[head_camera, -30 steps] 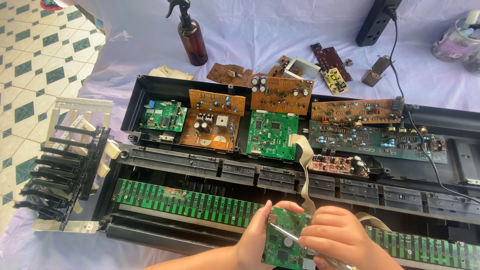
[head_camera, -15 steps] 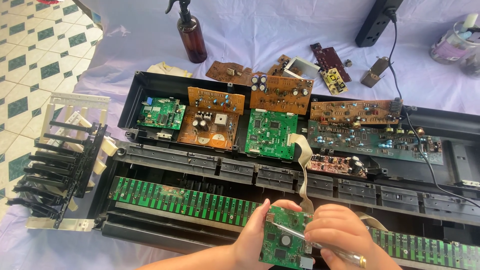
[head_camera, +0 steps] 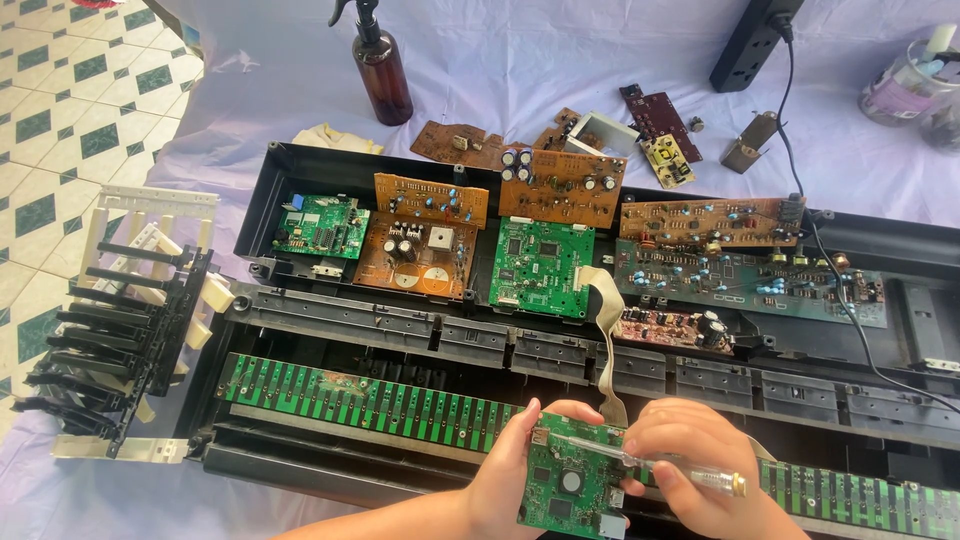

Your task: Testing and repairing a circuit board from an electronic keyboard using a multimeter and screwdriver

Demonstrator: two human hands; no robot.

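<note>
My left hand (head_camera: 510, 480) holds a small green circuit board (head_camera: 570, 485) at its left edge, low in the view. My right hand (head_camera: 690, 475) grips a screwdriver (head_camera: 650, 465) with a clear handle, its tip laid across the top of that board. Both hands hover over the long green contact strip (head_camera: 370, 400) of an opened black keyboard case (head_camera: 330, 160). A flat grey ribbon cable (head_camera: 605, 340) runs up from near the hands to a larger green board (head_camera: 543, 265).
Several brown and green boards fill the case's upper half. A rack of detached black and white keys (head_camera: 120, 320) lies at left. A brown spray bottle (head_camera: 380, 70), loose small boards, a black power strip (head_camera: 750, 40) with cable and a jar sit on the lilac cloth.
The view has shifted slightly. My hands have stayed on the small board, with the screwdriver now lying more across its top edge.
</note>
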